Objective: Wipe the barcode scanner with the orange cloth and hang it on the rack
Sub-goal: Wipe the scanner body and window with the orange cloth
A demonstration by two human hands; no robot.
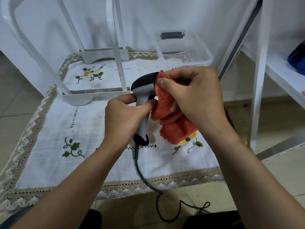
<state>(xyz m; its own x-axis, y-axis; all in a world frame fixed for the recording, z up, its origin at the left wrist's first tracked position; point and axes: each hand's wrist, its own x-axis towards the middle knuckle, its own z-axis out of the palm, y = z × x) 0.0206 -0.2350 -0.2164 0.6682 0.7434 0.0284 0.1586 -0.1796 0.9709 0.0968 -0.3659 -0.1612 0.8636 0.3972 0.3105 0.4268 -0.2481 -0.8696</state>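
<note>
Nearest, a dark cable (140, 171) trails off the table (41, 146) edge up to the barcode scanner (143, 103), whose grip the left hand (122, 116) is wrapped around, holding it upright above the embroidered tablecloth (85, 126). The right hand (193, 95) pinches the orange cloth (171, 123) against the scanner's head. Beyond stand the white rack (92, 95) and, farther right, a clear plastic bin (183, 48) that looks empty.

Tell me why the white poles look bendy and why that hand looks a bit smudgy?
In the head view, the wide-angle lens bows the white rack poles near the edges; they are probably straight. The right hand looks slightly blurred, likely from moving while it rubs the orange cloth on the barcode scanner. The left hand looks sharper. Lighting is soft, with no strong glare.
</note>
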